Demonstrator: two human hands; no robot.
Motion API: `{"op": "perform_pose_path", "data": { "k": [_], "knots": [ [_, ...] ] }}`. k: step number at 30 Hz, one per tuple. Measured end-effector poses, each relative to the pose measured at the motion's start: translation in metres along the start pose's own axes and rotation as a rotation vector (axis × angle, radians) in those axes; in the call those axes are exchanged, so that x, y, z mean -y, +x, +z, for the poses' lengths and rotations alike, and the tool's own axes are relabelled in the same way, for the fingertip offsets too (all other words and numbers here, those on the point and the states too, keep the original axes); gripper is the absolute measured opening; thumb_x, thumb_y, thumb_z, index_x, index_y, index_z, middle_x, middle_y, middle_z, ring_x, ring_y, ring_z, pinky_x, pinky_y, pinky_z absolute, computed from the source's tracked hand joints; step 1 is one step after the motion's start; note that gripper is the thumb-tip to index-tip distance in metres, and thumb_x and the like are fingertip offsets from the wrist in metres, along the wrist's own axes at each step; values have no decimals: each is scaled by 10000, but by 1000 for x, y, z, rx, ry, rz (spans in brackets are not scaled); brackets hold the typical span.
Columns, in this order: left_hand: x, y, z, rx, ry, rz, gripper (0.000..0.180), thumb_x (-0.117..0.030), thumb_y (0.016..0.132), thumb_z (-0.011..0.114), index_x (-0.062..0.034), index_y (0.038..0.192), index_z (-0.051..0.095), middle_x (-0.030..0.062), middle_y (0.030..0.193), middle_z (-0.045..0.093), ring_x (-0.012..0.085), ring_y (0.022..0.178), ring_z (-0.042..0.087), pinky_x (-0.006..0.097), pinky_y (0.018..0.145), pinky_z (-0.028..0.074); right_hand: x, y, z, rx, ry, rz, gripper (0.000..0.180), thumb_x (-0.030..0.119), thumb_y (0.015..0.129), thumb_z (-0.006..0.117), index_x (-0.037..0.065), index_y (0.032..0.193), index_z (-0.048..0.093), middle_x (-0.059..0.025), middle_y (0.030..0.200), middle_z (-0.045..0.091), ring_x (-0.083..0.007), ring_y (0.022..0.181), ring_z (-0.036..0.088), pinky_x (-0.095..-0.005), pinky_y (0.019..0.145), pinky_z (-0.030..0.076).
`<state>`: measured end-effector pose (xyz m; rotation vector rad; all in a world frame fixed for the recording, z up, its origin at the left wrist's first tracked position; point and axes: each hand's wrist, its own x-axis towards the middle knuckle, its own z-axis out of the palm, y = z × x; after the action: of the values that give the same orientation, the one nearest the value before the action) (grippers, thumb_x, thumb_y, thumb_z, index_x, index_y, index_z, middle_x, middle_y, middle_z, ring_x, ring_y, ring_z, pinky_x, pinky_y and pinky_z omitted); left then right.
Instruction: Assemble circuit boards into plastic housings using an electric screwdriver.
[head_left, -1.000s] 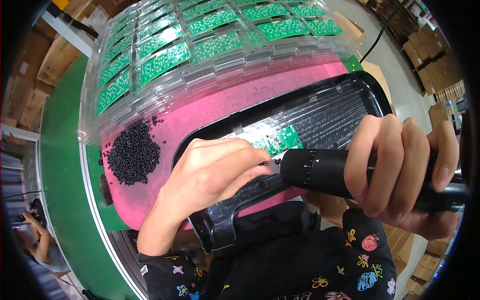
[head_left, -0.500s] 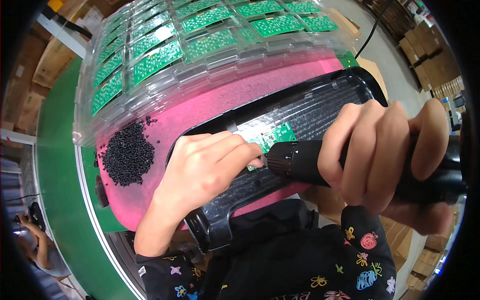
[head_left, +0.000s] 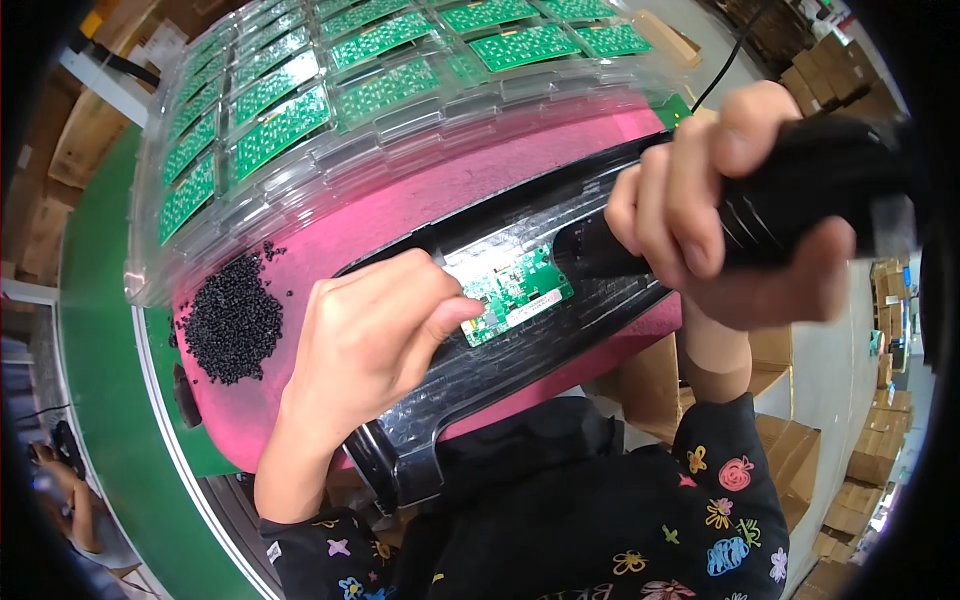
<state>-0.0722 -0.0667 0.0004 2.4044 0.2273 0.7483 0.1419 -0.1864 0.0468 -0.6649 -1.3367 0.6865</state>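
Observation:
A green circuit board lies inside a long black plastic housing. My left hand is closed over the board's left end, with the thumb tip at its edge; whatever sits between the curled fingers is hidden. Wrapped around a black electric screwdriver is my right hand. The tool lies nearly sideways, its nose by the board's upper right corner, and its bit cannot be made out against the dark housing.
A pink mat lies under the housing. On its left is a heap of small black screws. Stacked clear trays of green circuit boards stand behind. Cardboard boxes are at the right, and another person is at the far left.
My right hand has lifted the screwdriver up and away from my left fingers. My left hand has shifted left, exposing more of the circuit board.

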Motion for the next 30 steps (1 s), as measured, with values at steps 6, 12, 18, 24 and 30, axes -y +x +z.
{"op": "perform_pose_path", "data": {
  "k": [6, 12, 18, 24, 30],
  "knots": [
    [3, 0, 3, 153, -68, 17, 142, -85, 772, 782, 7, 818, 683, 87, 808, 703, 259, 701, 665, 343, 625, 523, -18, -4, -12, -50, -48, 71, 485, 507, 944, 528, 60, 1118, 456, -8, 629, 488, -111, 442, 423, -284, 495, 401],
    [2, -1, 3, 259, -16, -6, 140, -118, 791, 759, -3, 855, 709, 80, 881, 745, 256, 736, 686, 348, 652, 544, -24, -3, -10, -66, -113, 83, 459, 478, 947, 525, 51, 1101, 452, -13, 620, 483, -111, 439, 418, -281, 477, 396],
    [4, -4, 3, 277, 3, -94, 143, -148, 809, 743, -26, 881, 727, 63, 861, 749, 256, 721, 696, 351, 644, 551, -24, 6, -7, -41, -170, 136, 416, 431, 939, 528, 41, 1058, 445, -25, 607, 474, -108, 425, 408, -263, 448, 373],
    [3, -5, 0, 326, -30, -200, 149, -154, 803, 747, -13, 841, 719, 77, 926, 756, 284, 684, 704, 357, 592, 549, -30, 8, -8, 40, -117, 149, 404, 417, 925, 540, 41, 1038, 446, -13, 599, 456, -98, 421, 396, -253, 438, 360],
    [6, -5, 0, 353, -64, -205, 125, -124, 812, 737, -3, 834, 712, 91, 930, 756, 301, 673, 698, 341, 582, 549, -27, 3, 4, -119, -155, 198, 426, 433, 915, 571, 55, 1075, 457, -9, 609, 460, -95, 436, 408, -255, 465, 362]
  ]
}}
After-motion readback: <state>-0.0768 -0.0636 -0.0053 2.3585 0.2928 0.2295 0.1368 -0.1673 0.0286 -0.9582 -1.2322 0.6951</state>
